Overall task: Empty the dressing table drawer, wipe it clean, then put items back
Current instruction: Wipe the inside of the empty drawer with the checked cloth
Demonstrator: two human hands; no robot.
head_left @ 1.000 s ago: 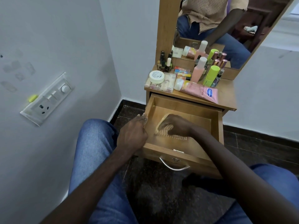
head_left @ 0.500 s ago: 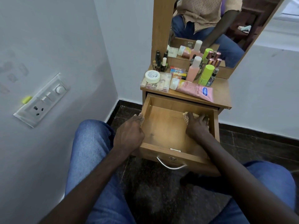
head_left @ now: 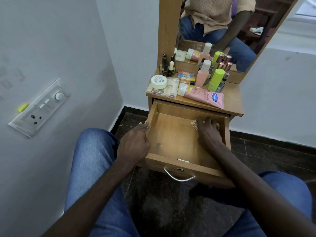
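Note:
The wooden drawer (head_left: 172,139) of the dressing table is pulled out and holds nothing but a cloth. My right hand (head_left: 208,132) presses a beige patterned cloth (head_left: 195,125) flat against the drawer floor at its far right corner; most of the cloth is hidden under the hand. My left hand (head_left: 135,144) grips the drawer's left wall from outside. On the table top (head_left: 230,98) stand the removed items: a pink tube (head_left: 203,96), a clear box (head_left: 164,88) with a white jar (head_left: 159,81) on it, a pink bottle (head_left: 203,73), and a green bottle (head_left: 216,79).
A mirror (head_left: 222,28) rises behind the table and reflects the person. Small dark bottles (head_left: 166,65) stand at the back left. A switch panel (head_left: 39,106) sits on the left wall. My knees in blue jeans (head_left: 94,151) flank the drawer over a dark floor.
My right hand slid the cloth from the drawer's middle left to its far right corner. The left hand stayed on the drawer's left wall.

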